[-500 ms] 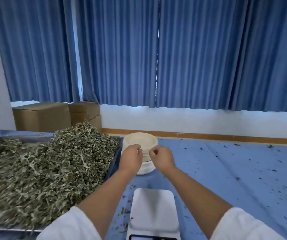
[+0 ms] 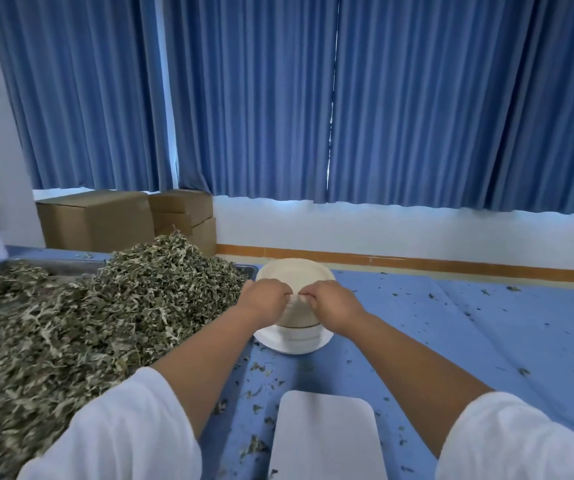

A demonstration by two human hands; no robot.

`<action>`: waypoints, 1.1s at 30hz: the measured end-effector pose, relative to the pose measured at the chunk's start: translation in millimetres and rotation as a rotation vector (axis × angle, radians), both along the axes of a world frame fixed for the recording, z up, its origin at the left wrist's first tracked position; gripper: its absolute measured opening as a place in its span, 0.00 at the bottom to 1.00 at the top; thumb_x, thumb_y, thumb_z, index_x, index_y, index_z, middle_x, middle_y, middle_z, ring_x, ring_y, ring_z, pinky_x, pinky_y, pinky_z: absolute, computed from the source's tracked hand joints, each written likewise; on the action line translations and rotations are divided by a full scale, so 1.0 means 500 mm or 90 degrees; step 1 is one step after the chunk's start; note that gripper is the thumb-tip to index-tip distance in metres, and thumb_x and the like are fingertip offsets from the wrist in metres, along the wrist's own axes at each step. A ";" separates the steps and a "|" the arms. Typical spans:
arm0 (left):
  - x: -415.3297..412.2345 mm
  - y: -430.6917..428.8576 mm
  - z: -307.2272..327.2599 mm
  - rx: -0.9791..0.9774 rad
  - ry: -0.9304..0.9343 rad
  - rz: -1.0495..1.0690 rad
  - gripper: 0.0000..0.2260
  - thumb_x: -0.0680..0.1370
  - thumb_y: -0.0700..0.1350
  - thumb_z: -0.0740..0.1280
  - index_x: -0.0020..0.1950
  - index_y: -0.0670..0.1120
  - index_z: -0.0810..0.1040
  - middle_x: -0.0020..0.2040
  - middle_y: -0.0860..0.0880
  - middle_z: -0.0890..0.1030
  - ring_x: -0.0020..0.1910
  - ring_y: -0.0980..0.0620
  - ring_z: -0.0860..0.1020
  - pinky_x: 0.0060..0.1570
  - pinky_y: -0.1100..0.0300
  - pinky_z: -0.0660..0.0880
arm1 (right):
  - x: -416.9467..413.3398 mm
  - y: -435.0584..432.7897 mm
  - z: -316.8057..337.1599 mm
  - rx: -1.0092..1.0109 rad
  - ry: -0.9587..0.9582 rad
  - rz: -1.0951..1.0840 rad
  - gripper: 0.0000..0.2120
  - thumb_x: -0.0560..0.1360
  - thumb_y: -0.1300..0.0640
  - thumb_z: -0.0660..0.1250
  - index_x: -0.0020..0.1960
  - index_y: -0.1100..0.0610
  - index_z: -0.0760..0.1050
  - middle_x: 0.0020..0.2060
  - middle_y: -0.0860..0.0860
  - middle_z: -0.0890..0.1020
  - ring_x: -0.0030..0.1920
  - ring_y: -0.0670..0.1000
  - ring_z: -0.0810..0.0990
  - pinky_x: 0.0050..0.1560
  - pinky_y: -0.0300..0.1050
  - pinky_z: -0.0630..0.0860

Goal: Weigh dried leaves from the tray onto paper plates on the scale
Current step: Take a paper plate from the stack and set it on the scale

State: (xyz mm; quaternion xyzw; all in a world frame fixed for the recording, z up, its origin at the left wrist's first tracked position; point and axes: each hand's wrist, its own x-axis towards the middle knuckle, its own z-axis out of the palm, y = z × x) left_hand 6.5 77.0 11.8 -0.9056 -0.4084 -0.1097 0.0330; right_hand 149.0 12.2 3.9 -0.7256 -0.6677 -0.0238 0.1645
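Scale (image 2: 325, 434) cut off below; fingers (image 2: 278, 289) hide rim of plates (image 2: 292, 271).

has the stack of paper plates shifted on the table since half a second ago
No. The stack of paper plates still sits right beside the far right corner of the tray, as before. Its small shift in the picture is the camera's.

The plates (image 2: 296, 276) are matt, cream-coloured paper. The tray (image 2: 56, 267) shows dull grey metal at its rim. The leaves (image 2: 70, 323) are dry, crinkled and rough. The scale (image 2: 325, 434) has a smooth white top, plastic by the look, with a soft sheen. The table cover (image 2: 486, 341) is smooth blue cloth, lightly creased. The curtains (image 2: 417, 98) are matt blue cloth in pleats. The boxes (image 2: 95, 220) are plain brown cardboard. The sleeves (image 2: 122, 427) are white cloth.
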 end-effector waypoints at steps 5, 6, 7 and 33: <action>-0.003 -0.004 0.005 0.043 -0.015 -0.008 0.14 0.81 0.44 0.53 0.43 0.48 0.76 0.48 0.50 0.80 0.52 0.47 0.75 0.48 0.53 0.61 | 0.016 0.004 0.017 -0.020 -0.038 0.013 0.16 0.81 0.57 0.55 0.63 0.49 0.77 0.59 0.46 0.80 0.61 0.52 0.74 0.59 0.50 0.72; -0.001 -0.008 0.006 0.064 -0.022 -0.009 0.13 0.81 0.43 0.53 0.40 0.48 0.74 0.46 0.50 0.80 0.50 0.47 0.76 0.47 0.53 0.61 | 0.018 0.004 0.021 -0.015 -0.039 0.012 0.15 0.81 0.57 0.56 0.62 0.49 0.77 0.59 0.47 0.80 0.60 0.52 0.75 0.58 0.49 0.72; 0.001 -0.013 0.009 0.085 -0.025 -0.008 0.13 0.81 0.42 0.54 0.39 0.49 0.72 0.45 0.50 0.80 0.49 0.47 0.76 0.47 0.53 0.61 | 0.019 0.004 0.024 -0.008 -0.038 0.013 0.15 0.81 0.57 0.56 0.62 0.50 0.77 0.58 0.47 0.81 0.59 0.52 0.76 0.56 0.48 0.73; -0.184 -0.372 -0.150 0.222 -0.227 -0.376 0.10 0.75 0.37 0.68 0.54 0.46 0.81 0.52 0.53 0.82 0.53 0.52 0.78 0.40 0.58 0.66 | -0.037 -0.455 -0.158 0.322 0.178 0.175 0.11 0.73 0.47 0.69 0.51 0.52 0.83 0.51 0.43 0.82 0.62 0.41 0.74 0.64 0.34 0.68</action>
